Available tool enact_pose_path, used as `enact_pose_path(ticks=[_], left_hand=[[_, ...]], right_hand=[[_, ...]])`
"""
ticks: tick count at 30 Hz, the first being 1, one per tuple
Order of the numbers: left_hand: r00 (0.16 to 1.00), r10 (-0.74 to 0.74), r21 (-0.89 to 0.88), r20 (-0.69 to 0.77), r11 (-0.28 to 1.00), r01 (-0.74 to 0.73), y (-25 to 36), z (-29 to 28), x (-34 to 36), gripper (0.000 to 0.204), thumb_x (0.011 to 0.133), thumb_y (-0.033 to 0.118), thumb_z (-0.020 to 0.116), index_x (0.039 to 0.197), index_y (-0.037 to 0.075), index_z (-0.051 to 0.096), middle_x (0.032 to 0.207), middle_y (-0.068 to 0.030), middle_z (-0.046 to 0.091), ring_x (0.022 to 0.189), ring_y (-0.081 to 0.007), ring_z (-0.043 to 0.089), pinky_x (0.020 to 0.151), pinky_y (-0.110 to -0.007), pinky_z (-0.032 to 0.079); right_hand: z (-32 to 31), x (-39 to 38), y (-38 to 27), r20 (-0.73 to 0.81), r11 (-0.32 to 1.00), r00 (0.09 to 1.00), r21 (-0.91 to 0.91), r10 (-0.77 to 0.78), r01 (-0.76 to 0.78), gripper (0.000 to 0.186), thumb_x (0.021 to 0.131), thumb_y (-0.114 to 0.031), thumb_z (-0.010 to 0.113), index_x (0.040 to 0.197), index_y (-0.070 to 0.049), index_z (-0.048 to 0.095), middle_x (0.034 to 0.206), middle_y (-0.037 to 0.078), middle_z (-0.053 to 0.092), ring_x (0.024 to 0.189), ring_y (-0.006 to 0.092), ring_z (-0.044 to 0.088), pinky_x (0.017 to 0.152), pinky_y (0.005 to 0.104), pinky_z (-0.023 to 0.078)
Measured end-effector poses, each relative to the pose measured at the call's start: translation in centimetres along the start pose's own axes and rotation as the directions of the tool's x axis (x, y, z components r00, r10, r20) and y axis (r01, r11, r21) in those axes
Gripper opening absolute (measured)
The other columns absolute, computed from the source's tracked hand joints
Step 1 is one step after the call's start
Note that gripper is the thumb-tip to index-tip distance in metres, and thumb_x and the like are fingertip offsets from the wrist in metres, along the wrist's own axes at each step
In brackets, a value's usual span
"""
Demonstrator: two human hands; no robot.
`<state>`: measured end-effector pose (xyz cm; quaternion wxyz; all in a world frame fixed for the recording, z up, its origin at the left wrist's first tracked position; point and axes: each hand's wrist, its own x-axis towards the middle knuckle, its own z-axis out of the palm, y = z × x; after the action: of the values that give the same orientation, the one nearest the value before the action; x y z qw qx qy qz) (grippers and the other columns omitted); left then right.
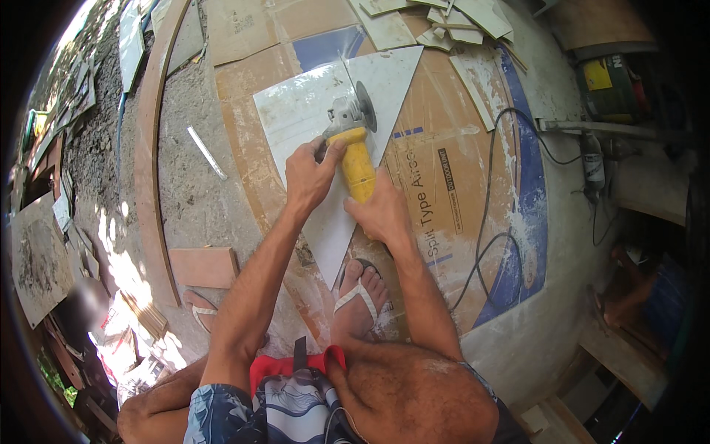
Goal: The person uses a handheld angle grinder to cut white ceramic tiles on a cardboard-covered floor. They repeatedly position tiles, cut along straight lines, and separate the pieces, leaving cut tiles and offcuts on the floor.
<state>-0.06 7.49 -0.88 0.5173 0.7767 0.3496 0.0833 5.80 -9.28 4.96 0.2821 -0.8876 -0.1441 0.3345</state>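
Observation:
A yellow angle grinder [358, 170] with a grey metal head and a dark disc [366, 106] is held in both my hands. My left hand [310, 172] wraps round its side near the head, by the dark side handle. Behind it, my right hand [383, 209] grips the rear of the body. Under the tool lies a white tile [296, 111] cut to a pointed shape, with a thin line running up from the disc toward its far edge. White dust hangs near that line. My sandalled right foot [362, 296] rests at the tile's near tip.
Flattened cardboard [451, 185] covers the floor beneath the tile. Broken tile pieces [462, 22] are piled at the far right. A black cord [488, 170] loops at the right. A long wooden plank [150, 148], a white strip [206, 152] and a reddish block [203, 267] lie on the left.

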Motion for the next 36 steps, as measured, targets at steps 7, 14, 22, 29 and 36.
enact_pose_path(ticks=[7, 14, 22, 29, 36], left_hand=[[1.0, 0.018, 0.068, -0.007, 0.998, -0.017, 0.1, 0.1, -0.5, 0.064, 0.108, 0.056, 0.068, 0.127, -0.004, 0.079, 0.098, -0.0185, 0.082, 0.087, -0.0225, 0.075, 0.083, -0.039, 0.058], [1.0, 0.015, 0.015, -0.003, 1.0, -0.015, 0.1, 0.0, -0.3, 0.07, 0.103, 0.059, 0.072, 0.13, -0.006, 0.077, 0.095, -0.0236, 0.077, 0.087, -0.034, 0.076, 0.081, -0.046, 0.058], [1.0, -0.013, 0.077, 0.016, 0.997, 0.012, 0.6, -0.1, -0.8, 0.064, 0.107, 0.057, 0.069, 0.129, -0.002, 0.079, 0.101, -0.02, 0.082, 0.092, -0.0245, 0.075, 0.086, -0.041, 0.057], [1.0, 0.024, 0.016, -0.006, 1.0, -0.024, 0.5, 0.1, -1.2, 0.069, 0.103, 0.058, 0.073, 0.128, -0.006, 0.078, 0.095, -0.0236, 0.078, 0.086, -0.033, 0.077, 0.078, -0.046, 0.058], [1.0, 0.021, 0.029, -0.018, 0.999, -0.02, 0.4, 0.3, -1.4, 0.069, 0.103, 0.059, 0.072, 0.126, -0.006, 0.078, 0.094, -0.024, 0.078, 0.086, -0.0327, 0.077, 0.078, -0.046, 0.058]], right_hand=[[0.2, -0.2, 0.3, -0.024, 1.0, 1.0, 0.006, 0.003, -0.003, 0.063, 0.082, -0.032, 0.086, 0.126, 0.005, 0.06, 0.107, 0.034, 0.076, 0.104, 0.0505, 0.076, 0.09, 0.0559, 0.059], [0.1, -0.2, 0.0, -0.011, 1.0, 1.0, 0.012, 0.008, -0.007, 0.061, 0.083, -0.03, 0.085, 0.126, 0.004, 0.06, 0.109, 0.032, 0.077, 0.105, 0.0508, 0.076, 0.091, 0.0571, 0.059], [0.5, -0.2, 0.7, -0.036, 1.0, 0.999, -0.002, -0.012, 0.012, 0.064, 0.081, -0.032, 0.085, 0.127, 0.006, 0.059, 0.105, 0.034, 0.077, 0.1, 0.0499, 0.077, 0.088, 0.0555, 0.06], [0.1, -0.7, 0.6, -0.009, 1.0, 1.0, -0.016, 0.001, -0.001, 0.064, 0.082, -0.031, 0.085, 0.129, 0.005, 0.06, 0.109, 0.034, 0.077, 0.105, 0.0514, 0.076, 0.092, 0.0573, 0.059], [0.5, -0.8, 1.2, -0.047, 1.0, 0.999, -0.012, -0.024, 0.023, 0.062, 0.081, -0.031, 0.086, 0.124, 0.005, 0.061, 0.105, 0.033, 0.077, 0.101, 0.0502, 0.077, 0.089, 0.0553, 0.06]])
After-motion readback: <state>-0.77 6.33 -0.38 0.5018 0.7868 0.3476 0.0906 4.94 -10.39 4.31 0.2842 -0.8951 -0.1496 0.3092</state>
